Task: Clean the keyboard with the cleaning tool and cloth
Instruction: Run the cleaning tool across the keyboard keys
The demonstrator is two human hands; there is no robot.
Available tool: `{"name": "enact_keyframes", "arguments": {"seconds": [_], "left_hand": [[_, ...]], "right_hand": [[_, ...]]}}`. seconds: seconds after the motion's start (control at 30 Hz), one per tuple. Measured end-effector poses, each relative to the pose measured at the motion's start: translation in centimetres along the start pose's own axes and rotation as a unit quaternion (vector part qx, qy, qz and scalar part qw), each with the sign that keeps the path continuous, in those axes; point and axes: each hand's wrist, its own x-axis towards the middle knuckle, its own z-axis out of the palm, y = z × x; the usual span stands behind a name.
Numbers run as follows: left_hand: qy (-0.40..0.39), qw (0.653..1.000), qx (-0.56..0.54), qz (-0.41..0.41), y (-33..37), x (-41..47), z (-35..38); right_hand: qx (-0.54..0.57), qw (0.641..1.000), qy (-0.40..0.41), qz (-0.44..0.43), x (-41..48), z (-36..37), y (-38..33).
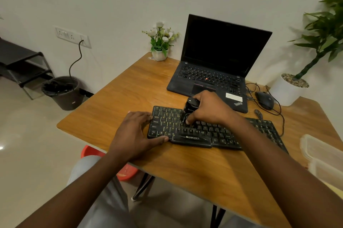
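The keyboard (213,131) lies across the middle of the frame, near the front edge of the table (118,98), with its cable running off to the right. It looks like a light, stiff plastic slab that would skid on the smooth wood under a sideways scrub, so it is best steadied by its end and front edge, not by the keys. The left hand (137,131) does just that. Its fingers lie fairly straight along the left end, and the thumb presses the front rim beside the palm rest.

The right hand (209,109) is clenched round the tool (189,111), a small black, hard-looking piece held upright with its lower end down among the upper-left keys. It seems light enough for a fingertip grip low on the body. The keycaps can pop off, so short, gentle strokes suit it. No cloth is in view.

At middle left, a dark bin (65,94) holds a black liner; what lies in it cannot be told. Clear lidded boxes (323,155) are stacked at the right edge, their contents unclear. A white pot (285,92) at right holds pebbles and a plant, and a small pot (159,55) near the centre top holds white flowers. A red basin (89,151) shows under the table, half hidden.
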Motion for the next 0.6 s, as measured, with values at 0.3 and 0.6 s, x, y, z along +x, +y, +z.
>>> {"name": "enact_keyframes", "arguments": {"seconds": [0.3, 0.6], "left_hand": [[-0.014, 0.998, 0.053, 0.005, -0.2, 0.0, -0.1], [-0.009, 1.0, 0.01, -0.013, -0.5, -0.1, 0.2]], "right_hand": [[-0.04, 0.995, -0.088, -0.02, -2.7, -0.1, -0.2], [-0.021, 0.997, -0.048, -0.051, -2.3, 2.8, -3.1]]}}
